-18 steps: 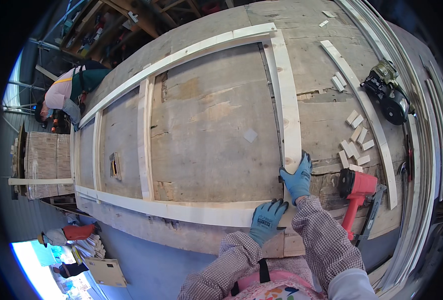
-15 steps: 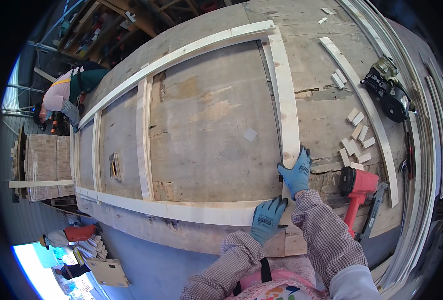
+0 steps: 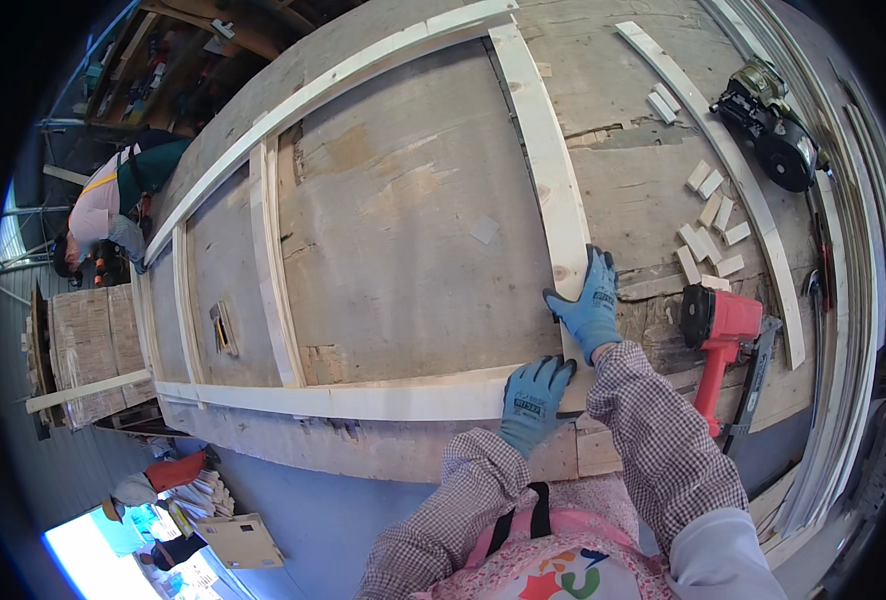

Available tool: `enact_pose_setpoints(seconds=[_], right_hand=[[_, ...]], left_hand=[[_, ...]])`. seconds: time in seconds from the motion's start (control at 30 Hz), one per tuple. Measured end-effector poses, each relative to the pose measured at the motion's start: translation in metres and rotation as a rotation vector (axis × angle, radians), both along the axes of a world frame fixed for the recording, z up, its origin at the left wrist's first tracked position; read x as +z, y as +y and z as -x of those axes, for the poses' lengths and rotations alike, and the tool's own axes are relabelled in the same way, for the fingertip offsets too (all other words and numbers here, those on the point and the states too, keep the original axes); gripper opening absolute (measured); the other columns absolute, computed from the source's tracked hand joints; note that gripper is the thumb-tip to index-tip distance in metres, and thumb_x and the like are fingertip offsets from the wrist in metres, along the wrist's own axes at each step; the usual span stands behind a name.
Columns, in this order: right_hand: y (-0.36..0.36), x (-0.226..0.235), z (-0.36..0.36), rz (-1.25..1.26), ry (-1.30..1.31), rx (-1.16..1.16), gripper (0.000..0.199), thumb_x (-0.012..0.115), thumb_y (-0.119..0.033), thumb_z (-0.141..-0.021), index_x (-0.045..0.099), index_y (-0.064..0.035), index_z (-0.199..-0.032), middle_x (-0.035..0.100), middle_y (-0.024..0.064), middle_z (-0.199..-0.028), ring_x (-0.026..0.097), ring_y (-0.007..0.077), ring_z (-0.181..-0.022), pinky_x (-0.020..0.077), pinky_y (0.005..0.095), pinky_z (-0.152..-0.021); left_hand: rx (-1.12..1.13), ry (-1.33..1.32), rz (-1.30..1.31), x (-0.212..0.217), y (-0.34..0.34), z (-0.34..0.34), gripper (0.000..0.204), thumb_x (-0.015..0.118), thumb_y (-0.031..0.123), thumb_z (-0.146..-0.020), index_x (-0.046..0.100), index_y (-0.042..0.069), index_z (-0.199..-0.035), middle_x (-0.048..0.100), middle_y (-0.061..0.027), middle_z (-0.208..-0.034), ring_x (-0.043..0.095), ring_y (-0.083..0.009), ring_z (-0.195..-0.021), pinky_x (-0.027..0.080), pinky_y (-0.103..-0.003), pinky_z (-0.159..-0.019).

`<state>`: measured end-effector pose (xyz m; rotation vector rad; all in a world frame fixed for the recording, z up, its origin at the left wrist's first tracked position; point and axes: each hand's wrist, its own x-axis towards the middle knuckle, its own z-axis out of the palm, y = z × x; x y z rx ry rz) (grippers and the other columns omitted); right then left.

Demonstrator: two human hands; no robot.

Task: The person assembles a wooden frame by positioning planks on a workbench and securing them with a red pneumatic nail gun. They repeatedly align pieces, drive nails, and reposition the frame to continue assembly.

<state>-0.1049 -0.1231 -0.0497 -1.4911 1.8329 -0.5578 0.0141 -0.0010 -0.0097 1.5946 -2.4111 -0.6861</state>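
Two forearms in checked sleeves (image 3: 653,430) reach forward from the lower edge to the near right corner of a pale wooden frame (image 3: 274,260), which lies flat on the plywood counter (image 3: 413,270). The right hand (image 3: 587,305) straddles the end board (image 3: 545,170), thumb at its left side and fingers along its right, holding it across the width. Just nearer, the left hand (image 3: 536,402) lies palm down over the end of the near rail (image 3: 333,402), fingers together and pointing away; whether it grips, I cannot tell. Each blue glove (image 3: 523,425) bears dark printing (image 3: 529,407) on its back. Coloured shapes decorate the pink apron (image 3: 563,560). Right of the hands, a red nail gun (image 3: 735,325) lies near small wooden blocks (image 3: 701,242) and a loose strip (image 3: 775,255). At upper left, shelving (image 3: 198,15) holds small things too blurred to name.
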Motion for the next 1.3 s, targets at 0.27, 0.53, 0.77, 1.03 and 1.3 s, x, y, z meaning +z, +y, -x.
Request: enact_pose_setpoints(seconds=[0.27,0.53,0.77,1.03,1.3], right_hand=[[0.031,0.001,0.084,0.008,-0.723,-0.162,0.043,0.053,-0.019,-0.086,0.044,-0.0016,-0.125,0.053,0.0112,-0.118,0.054,0.0168,-0.101,0.0419,0.0263,-0.088],[0.166,0.002,0.070,-0.024,-0.722,-0.296,0.040,0.052,-0.004,-0.082,0.048,-0.0041,-0.121,0.055,0.0098,-0.117,0.052,0.0178,-0.106,0.0388,0.0275,-0.092],[0.185,0.006,0.059,0.120,0.080,0.046,0.060,0.065,-0.016,-0.071,0.044,-0.0143,-0.126,0.045,0.0074,-0.128,0.042,0.0251,-0.116,0.0351,0.0352,-0.097],[0.165,-0.013,0.089,0.061,0.124,0.239,0.059,0.066,-0.023,-0.071,0.045,-0.0166,-0.125,0.047,0.0059,-0.127,0.048,0.0253,-0.110,0.0382,0.0348,-0.094],[0.163,-0.017,0.093,0.045,0.081,0.236,0.058,0.066,-0.025,-0.071,0.045,-0.0154,-0.125,0.049,0.0084,-0.124,0.049,0.0276,-0.109,0.0383,0.0362,-0.094]], left_hand=[[-0.049,0.029,0.078,-0.002,-0.005,0.001,0.075,0.073,0.049,-0.055,0.049,0.013,-0.116,0.054,-0.0062,-0.112,0.051,-0.0234,-0.103,0.038,-0.037,-0.085],[-0.032,0.005,0.075,-0.005,-0.009,-0.014,0.074,0.077,0.044,-0.052,0.050,0.012,-0.113,0.056,-0.0086,-0.110,0.054,-0.0244,-0.100,0.039,-0.037,-0.087],[-0.031,-0.025,0.133,-0.015,-0.004,-0.015,0.073,0.075,0.046,-0.053,0.050,0.012,-0.113,0.057,-0.0087,-0.105,0.055,-0.0253,-0.096,0.039,-0.038,-0.085],[-0.039,-0.037,0.123,-0.012,-0.003,-0.016,0.077,0.073,0.051,-0.055,0.048,0.014,-0.117,0.055,-0.0070,-0.109,0.052,-0.0235,-0.099,0.035,-0.039,-0.087],[-0.047,-0.098,0.152,-0.015,-0.003,-0.010,0.080,0.073,0.054,-0.053,0.048,0.015,-0.118,0.053,-0.0046,-0.113,0.051,-0.0213,-0.102,0.034,-0.039,-0.088]])
